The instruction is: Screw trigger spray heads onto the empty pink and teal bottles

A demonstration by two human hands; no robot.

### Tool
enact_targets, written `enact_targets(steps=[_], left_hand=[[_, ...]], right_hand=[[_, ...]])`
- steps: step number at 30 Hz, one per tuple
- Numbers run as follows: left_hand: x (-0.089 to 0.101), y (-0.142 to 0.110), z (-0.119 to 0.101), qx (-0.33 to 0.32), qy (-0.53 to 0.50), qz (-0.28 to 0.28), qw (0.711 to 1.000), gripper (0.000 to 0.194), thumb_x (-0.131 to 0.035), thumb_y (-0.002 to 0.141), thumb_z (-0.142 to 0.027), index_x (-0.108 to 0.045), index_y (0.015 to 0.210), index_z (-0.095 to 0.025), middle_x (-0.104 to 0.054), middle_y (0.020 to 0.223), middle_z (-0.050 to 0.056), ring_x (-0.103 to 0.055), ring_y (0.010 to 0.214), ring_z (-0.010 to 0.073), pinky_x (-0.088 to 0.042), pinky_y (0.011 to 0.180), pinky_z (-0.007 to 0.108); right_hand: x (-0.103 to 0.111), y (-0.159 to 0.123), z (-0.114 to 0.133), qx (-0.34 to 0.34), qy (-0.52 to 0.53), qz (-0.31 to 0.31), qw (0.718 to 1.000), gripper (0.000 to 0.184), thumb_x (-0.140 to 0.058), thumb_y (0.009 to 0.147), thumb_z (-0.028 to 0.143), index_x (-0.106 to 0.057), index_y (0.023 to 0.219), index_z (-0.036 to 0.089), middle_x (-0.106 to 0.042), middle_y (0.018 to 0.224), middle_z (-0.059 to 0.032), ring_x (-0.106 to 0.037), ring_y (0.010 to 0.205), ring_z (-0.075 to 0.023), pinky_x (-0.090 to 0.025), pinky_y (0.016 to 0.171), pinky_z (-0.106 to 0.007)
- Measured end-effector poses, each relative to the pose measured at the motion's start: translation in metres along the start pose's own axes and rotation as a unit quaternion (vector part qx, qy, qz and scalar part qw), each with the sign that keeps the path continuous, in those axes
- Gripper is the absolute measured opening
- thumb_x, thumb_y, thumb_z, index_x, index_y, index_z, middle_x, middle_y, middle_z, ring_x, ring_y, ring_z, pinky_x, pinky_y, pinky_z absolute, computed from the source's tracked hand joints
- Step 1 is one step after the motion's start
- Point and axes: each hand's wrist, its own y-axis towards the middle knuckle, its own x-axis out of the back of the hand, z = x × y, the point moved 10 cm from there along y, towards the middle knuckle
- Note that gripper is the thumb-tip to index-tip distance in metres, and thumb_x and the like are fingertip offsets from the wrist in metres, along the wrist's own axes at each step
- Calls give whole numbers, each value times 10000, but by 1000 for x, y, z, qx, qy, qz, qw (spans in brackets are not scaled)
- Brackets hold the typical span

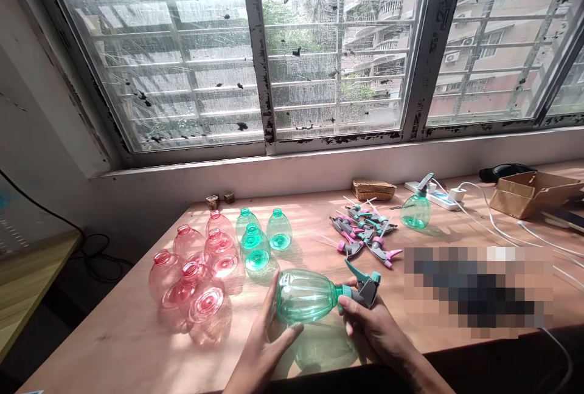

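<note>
A clear green spray bottle (305,298) lies on its side in the air above the table's front part, its neck pointing right. My left hand (261,339) is closed around its base end, thumb below and fingers behind. At the neck, my right hand (378,328) pinches the teal collar of a grey and teal trigger spray head (368,289), which sits on the bottle's mouth. How far the collar is threaded cannot be told. Left of my hands stand several pink bottles (206,301) and green bottles (279,230) without heads. Loose trigger heads (365,233) lie heaped beyond the held bottle.
Another green bottle (415,210) with a trigger head stands at the back right, near a white power strip (440,199) with cables. An open cardboard box (533,193) and a brown wrapped block (373,190) lie toward the window. A blurred-out patch (479,290) covers something at right.
</note>
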Motion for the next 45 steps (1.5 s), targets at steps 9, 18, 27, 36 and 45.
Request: enact_targets(steps=[9, 18, 27, 36, 45], left_hand=[[1, -3, -5, 26, 4, -13, 1000, 797, -666, 887, -497, -311, 1567, -282, -295, 1659, 57, -195, 1539, 321, -147, 1263, 491], [1, -2, 0, 4, 14, -21, 1000, 913, -692, 870, -481, -166, 1599, -318, -205, 1689, 30, -164, 1552, 267, -141, 1264, 439], [3, 0, 3, 8, 11, -17, 1000, 858, -700, 868, -458, -256, 1582, -291, -255, 1675, 42, -208, 1539, 295, -172, 1261, 435], [4, 0, 5, 11, 17, -18, 1000, 868, -706, 857, -473, -266, 1580, -282, -288, 1664, 48, -230, 1534, 310, -170, 1266, 464], [-1, 1, 11, 8, -34, 0, 999, 902, -729, 845, -459, -242, 1586, -294, -231, 1682, 36, -195, 1541, 305, -193, 1257, 431]], right_hand=[[-1, 0, 0, 2, -23, 0, 1000, 433, -858, 724, 486, -651, 979, 203, -691, 672, 15, -589, 451, -128, -439, 482, -256], [0, 1, -2, 1, -32, 7, 999, 429, -843, 749, 473, -648, 1017, 200, -682, 676, 12, -599, 456, -128, -456, 475, -249], [0, 1, -4, -4, -28, 14, 1000, 401, -837, 773, 441, -648, 1026, 194, -680, 681, 22, -604, 466, -113, -433, 488, -230], [-2, 0, 0, 3, -23, 18, 1000, 434, -840, 762, 465, -629, 1034, 200, -672, 654, 25, -589, 464, -119, -435, 487, -237], [2, 1, -3, -4, 33, 5, 999, 388, -841, 782, 420, -584, 992, 219, -689, 666, 27, -588, 458, -106, -395, 486, -213]])
